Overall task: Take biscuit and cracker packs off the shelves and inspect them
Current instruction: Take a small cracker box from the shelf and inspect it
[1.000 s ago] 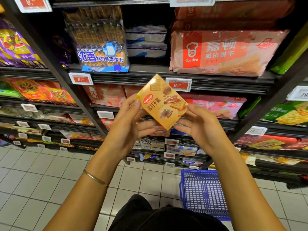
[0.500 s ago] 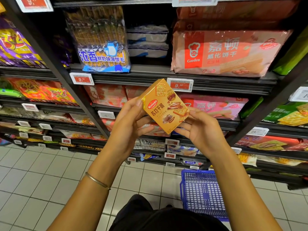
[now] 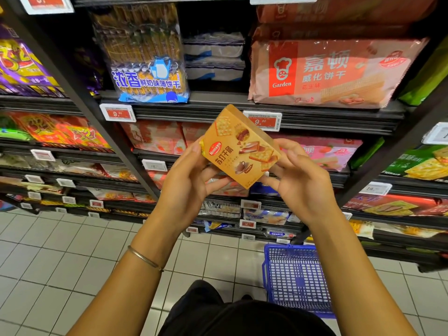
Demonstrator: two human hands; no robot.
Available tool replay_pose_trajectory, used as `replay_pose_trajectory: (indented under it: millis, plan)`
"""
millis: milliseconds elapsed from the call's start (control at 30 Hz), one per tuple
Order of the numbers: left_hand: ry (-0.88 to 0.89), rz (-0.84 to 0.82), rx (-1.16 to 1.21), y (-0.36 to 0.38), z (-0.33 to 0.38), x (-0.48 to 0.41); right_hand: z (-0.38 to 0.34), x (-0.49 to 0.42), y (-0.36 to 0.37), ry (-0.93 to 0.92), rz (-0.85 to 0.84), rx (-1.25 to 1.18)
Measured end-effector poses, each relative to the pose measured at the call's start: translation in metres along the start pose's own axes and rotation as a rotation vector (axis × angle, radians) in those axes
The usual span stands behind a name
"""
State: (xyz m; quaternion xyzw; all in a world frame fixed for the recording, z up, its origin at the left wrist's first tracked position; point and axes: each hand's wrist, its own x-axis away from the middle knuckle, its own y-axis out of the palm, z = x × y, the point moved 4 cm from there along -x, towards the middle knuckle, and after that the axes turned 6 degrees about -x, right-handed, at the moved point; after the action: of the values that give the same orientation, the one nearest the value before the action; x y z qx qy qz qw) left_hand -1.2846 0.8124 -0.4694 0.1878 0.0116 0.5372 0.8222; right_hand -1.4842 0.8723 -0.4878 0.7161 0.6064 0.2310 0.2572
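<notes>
An orange cracker box (image 3: 238, 146) with a red oval logo and printed crackers is held up in front of the shelves, tilted with its front face toward me. My left hand (image 3: 186, 185) grips its lower left corner, thumb on the front. My right hand (image 3: 298, 180) holds the lower right corner with its fingertips. On the shelf above stand a clear and blue thin-biscuit pack (image 3: 145, 57) and a large pink Garden wafer pack (image 3: 324, 71).
Black shelves (image 3: 242, 110) with red price tags run across the view, full of biscuit packs. A blue plastic basket (image 3: 295, 277) stands on the tiled floor (image 3: 60, 263) at the lower right, near my feet.
Both hands have turned the box a little, so its top end tips further away and more of its upper side shows.
</notes>
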Motion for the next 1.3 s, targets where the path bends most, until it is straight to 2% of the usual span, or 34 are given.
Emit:
replay_pose_trajectory:
  millis: [133, 333, 733, 833, 1000, 1300]
  plan:
    - [-0.148, -0.009, 0.221, 0.008, -0.006, -0.002, -0.008, -0.003, 0.011, -0.047, -0.076, 0.157]
    - [-0.374, -0.149, 0.319, 0.021, -0.024, 0.005, -0.01, -0.002, 0.028, -0.04, -0.148, 0.272]
    - [-0.458, -0.167, 0.179, 0.004, -0.038, 0.007, -0.001, 0.002, 0.021, 0.041, -0.054, 0.29]
    - [-0.41, -0.127, 0.215, 0.001, -0.036, 0.007, 0.002, 0.003, 0.018, 0.065, -0.067, 0.258]
    - [-0.205, -0.056, 0.296, -0.01, -0.026, 0.005, 0.005, 0.003, 0.014, 0.09, -0.077, 0.2]
    - [-0.014, -0.147, 0.209, -0.015, -0.016, 0.004, 0.009, 0.002, 0.009, 0.052, -0.108, 0.258]
